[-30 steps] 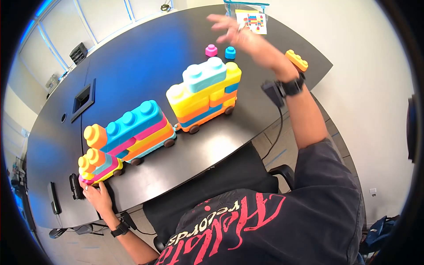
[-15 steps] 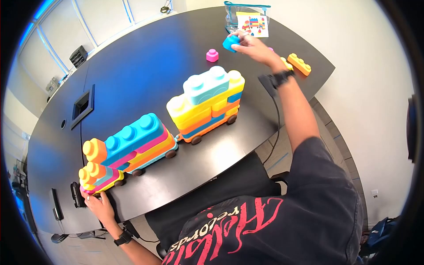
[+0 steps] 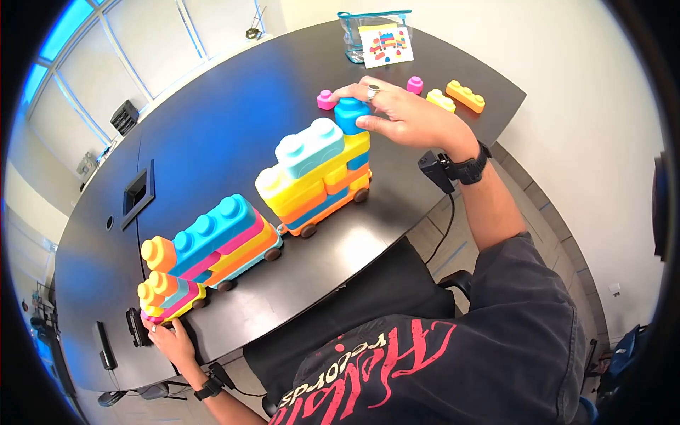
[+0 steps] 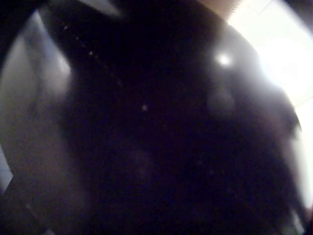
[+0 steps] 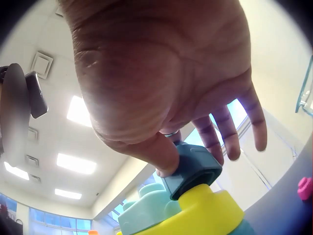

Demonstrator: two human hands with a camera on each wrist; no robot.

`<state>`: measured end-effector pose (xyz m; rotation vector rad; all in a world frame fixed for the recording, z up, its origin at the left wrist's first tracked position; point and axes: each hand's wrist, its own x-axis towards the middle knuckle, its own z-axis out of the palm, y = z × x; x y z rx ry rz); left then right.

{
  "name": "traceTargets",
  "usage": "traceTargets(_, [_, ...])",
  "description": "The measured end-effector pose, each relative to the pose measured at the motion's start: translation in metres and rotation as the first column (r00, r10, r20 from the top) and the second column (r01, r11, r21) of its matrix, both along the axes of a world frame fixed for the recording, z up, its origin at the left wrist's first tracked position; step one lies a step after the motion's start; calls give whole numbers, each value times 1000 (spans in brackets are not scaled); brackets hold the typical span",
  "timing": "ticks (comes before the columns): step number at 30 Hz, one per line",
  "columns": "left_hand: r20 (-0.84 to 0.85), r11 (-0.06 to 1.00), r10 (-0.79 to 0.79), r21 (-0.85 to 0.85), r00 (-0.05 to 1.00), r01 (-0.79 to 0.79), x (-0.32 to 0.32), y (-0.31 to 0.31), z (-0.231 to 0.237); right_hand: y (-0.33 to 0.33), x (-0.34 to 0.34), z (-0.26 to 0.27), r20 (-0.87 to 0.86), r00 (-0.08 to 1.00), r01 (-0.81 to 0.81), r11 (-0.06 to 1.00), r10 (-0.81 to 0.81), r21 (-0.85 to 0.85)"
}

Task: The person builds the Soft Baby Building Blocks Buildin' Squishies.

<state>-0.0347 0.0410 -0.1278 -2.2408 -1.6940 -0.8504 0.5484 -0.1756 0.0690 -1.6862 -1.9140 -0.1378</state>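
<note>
My right hand (image 3: 414, 117) pinches a blue building block (image 3: 350, 115) between thumb and fingers. In the right wrist view the block (image 5: 192, 169) sits slightly tilted over the stud of a yellow block (image 5: 208, 208), its hollow underside showing. This is the rear end of a train of stacked blocks on wheels, beside a light-blue block (image 3: 308, 145) on top. At the other end, my left hand (image 3: 173, 343) grips the small front car (image 3: 173, 297), thumb and fingers about its low nose. The left wrist view is almost wholly dark.
Loose on the black table (image 3: 212, 127) lie a pink block (image 3: 326, 99), another pink block (image 3: 415, 84), a yellow block (image 3: 440, 100) and a long orange block (image 3: 465, 96). A clear bag (image 3: 354, 42) with a picture card (image 3: 387, 46) stands behind. A chair (image 3: 354, 304) is at the near edge.
My right hand picked up the blue block from the far part of the table and brought it nearer, onto the rear car's end. The left hand stays at the front car.
</note>
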Motion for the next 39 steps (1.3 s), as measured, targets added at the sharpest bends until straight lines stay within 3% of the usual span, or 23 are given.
traceTargets(2, [-4, 1000, 2, -6, 1000, -2, 3, -1, 3, 4, -2, -2, -105, 994, -48, 991, 35, -124])
traceTargets(7, [105, 997, 33, -78, 994, -24, 12, -6, 11, -4, -21, -23, -26, 999, 49, 996, -48, 69])
traceTargets(11, [136, 996, 33, -82, 990, -21, 19, -11, 16, -8, -10, -31, -7, 998, 69, 997, -69, -16])
traceTargets(13, [121, 996, 31, -87, 992, -21, 18, -10, 17, 4, 9, -58, -353, 930, -41, 982, 105, 185])
traceTargets(14, [106, 994, 52, -103, 993, -41, 18, -11, 17, -6, 16, -54, -527, 847, -56, 998, 66, 34])
traceTargets(15, [112, 994, 59, -102, 992, -48, 18, -11, 17, -15, 19, -55, -522, 850, -64, 997, 73, 36])
traceTargets(17, [119, 986, 56, -163, 991, -36, 18, -12, 20, -31, 27, -63, -772, 601, 111, 978, -207, -175])
traceTargets(19, [123, 989, 54, -142, 991, -36, 14, -10, 16, -39, 49, -85, -542, 717, 330, 898, -439, -291])
traceTargets(21, [127, 992, 43, -123, 991, -28, 15, -11, 15, -45, 71, -82, -203, 768, 529, 781, -607, -333])
traceTargets(23, [112, 994, 38, -106, 993, -26, 20, -15, 20, -37, 115, -86, -183, 697, 650, 719, -693, -248])
traceTargets(25, [97, 996, 40, -87, 994, -32, 14, -6, 11, -10, 179, -98, 23, 659, 750, 656, -752, -83])
traceTargets(28, [95, 999, 21, -50, 995, -16, 4, -3, 5, 24, 230, -99, 135, 566, 824, 565, -813, -48])
traceTargets(31, [149, 999, -30, -25, 988, 35, 3, -1, 4, 48, 259, -109, 260, 536, 833, 453, -803, -319])
traceTargets(33, [145, 999, -20, -24, 989, 23, -7, 7, -7, 55, 278, -115, 186, 581, 781, 479, -792, -400])
traceTargets(35, [179, 996, -12, -85, 984, 27, -8, 5, -5, 54, 289, -123, 153, 590, 805, 564, -792, -184])
traceTargets(36, [140, 999, -2, -38, 990, 8, -12, 9, -11, 57, 296, -118, 58, 528, 847, 521, -847, -103])
traceTargets(39, [76, 1000, -8, 2, 997, 8, -17, 10, -14, 20, 286, -103, -322, 528, 816, 575, -786, -64])
